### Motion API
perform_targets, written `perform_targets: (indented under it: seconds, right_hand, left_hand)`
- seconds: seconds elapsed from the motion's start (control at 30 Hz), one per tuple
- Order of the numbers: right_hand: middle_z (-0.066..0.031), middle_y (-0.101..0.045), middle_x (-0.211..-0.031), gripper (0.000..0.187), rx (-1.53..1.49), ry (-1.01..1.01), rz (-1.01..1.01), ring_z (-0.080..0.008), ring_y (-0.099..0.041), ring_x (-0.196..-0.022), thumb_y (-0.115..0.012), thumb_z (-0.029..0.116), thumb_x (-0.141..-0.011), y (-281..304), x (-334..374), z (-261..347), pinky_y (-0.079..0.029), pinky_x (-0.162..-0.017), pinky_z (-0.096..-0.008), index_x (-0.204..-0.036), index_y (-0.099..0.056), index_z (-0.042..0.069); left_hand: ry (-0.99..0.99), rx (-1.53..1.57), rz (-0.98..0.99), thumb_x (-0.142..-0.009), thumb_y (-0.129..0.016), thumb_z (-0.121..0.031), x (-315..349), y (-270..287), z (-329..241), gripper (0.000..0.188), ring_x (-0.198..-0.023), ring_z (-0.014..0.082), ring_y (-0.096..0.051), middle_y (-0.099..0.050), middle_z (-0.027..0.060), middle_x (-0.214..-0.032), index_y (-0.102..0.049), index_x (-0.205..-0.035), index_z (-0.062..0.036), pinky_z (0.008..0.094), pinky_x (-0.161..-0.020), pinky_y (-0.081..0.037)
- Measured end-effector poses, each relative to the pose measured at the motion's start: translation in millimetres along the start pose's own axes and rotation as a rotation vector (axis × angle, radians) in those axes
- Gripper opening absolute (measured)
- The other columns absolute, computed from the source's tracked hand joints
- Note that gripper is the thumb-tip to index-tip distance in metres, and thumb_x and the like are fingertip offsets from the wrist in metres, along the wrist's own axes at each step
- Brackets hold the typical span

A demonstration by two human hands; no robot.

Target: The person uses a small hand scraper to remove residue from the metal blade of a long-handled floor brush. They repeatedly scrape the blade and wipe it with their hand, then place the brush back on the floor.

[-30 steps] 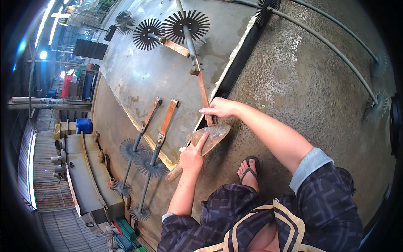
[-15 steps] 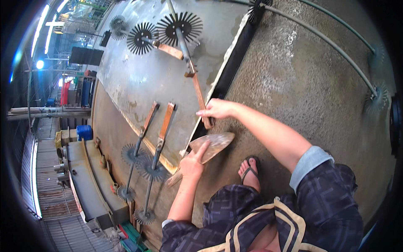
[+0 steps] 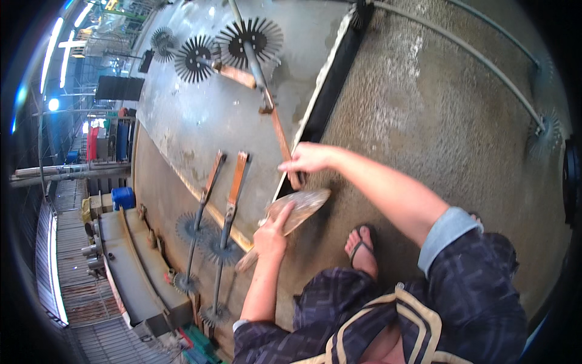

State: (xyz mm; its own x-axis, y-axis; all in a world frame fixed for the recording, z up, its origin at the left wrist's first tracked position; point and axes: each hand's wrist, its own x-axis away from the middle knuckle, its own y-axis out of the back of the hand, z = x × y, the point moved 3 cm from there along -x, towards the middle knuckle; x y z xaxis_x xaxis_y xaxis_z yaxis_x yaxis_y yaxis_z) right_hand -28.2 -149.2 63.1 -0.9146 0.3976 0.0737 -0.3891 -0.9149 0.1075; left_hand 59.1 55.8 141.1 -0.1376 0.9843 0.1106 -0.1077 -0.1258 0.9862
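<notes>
My left hand (image 3: 271, 238) is closed round a trowel-like tool with a broad, worn, pointed blade (image 3: 309, 209). Its handle (image 3: 245, 262) sticks out below my palm, and my index finger lies along the blade. My right hand (image 3: 309, 158) grips the near end of a flat copper-coloured bar (image 3: 280, 134), just past the slab's edge. That bar joins a grey rod (image 3: 254, 67) running through a black slotted disc (image 3: 247, 45). The rod and disc rest over a wet grey slab (image 3: 182, 109).
Two more copper-ended rods (image 3: 235, 182) with slotted discs lie across the slab's left edge. Another black disc (image 3: 195, 60) sits farther up. Long pipes (image 3: 461, 48) span the wet floor (image 3: 388, 121) at right. A long tank (image 3: 136, 267) and blue drum (image 3: 123, 198) stand at left.
The trowel-like tool and both hands appear slightly farther left, along with the whole scene, as the view shifts. Both grips stay the same.
</notes>
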Motion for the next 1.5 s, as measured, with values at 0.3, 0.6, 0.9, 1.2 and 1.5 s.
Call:
perform_targets:
  seconds: [0.3, 0.6, 0.9, 1.2, 1.5]
  right_hand:
    - [-0.0092, -0.046, -0.048, 0.073, 0.121, -0.078, -0.012, -0.0169, -0.045, -0.046, -0.055, 0.064, -0.081, 4.5, 4.8, 13.6, -0.037, -0.046, -0.0365, -0.063, -0.061, -0.006]
    - [-0.0078, -0.051, -0.053, 0.067, -0.278, 0.017, 0.06, -0.0154, -0.046, -0.048, -0.057, 0.06, -0.083, -5.1, 0.4, 0.2, -0.041, -0.048, -0.0331, -0.071, -0.066, -0.005]
    - [-0.0093, -0.048, -0.05, 0.069, 0.08, -0.05, -0.007, -0.0154, -0.045, -0.047, -0.058, 0.062, -0.081, 3.0, 3.5, 13.2, -0.038, -0.046, -0.0357, -0.07, -0.066, -0.006]
    - [-0.0107, -0.06, -0.059, 0.067, -0.058, 0.002, 0.052, -0.0161, -0.056, -0.054, -0.057, 0.063, -0.08, 4.9, -1.7, 0.3, -0.045, -0.053, -0.0346, -0.078, -0.07, -0.002]
    - [-0.0168, -0.064, -0.068, 0.069, 0.096, -0.063, -0.001, -0.0231, -0.06, -0.063, -0.058, 0.065, -0.078, 1.1, -3.8, 7.6, -0.048, -0.061, -0.037, -0.083, -0.07, -0.003]
  left_hand:
    - [-0.21, 0.01, -0.136, -0.073, -0.063, -0.012, -14.6, 38.2, -37.9, 0.06, -0.063, 0.0272, -0.063, -0.063, 0.0112, -0.079, -0.054, -0.127, -0.0343, 0.0364, -0.056, -0.051]
    - [0.017, 0.007, 0.036, -0.075, -0.061, -0.01, -3.0, 2.8, -9.3, 0.061, -0.068, 0.0309, -0.064, -0.065, 0.0144, -0.085, -0.051, -0.127, -0.0401, 0.0403, -0.059, -0.052]
    - [-0.156, 0.05, -0.093, -0.071, -0.067, -0.014, -14.7, 37.2, -35.2, 0.058, -0.072, 0.0292, -0.065, -0.066, 0.0133, -0.091, -0.056, -0.125, -0.0351, 0.0365, -0.061, -0.052]
    - [-0.09, 0.014, 0.037, -0.072, -0.066, -0.013, -0.3, 7.0, -23.8, 0.065, -0.067, 0.029, -0.064, -0.065, 0.0113, -0.085, -0.05, -0.128, -0.0411, 0.0384, -0.058, -0.052]
    - [-0.115, 0.067, -0.122, -0.071, -0.065, -0.009, -15.0, 24.5, -30.6, 0.064, -0.066, 0.0299, -0.063, -0.064, 0.0123, -0.082, -0.053, -0.127, -0.0372, 0.0389, -0.058, -0.052]
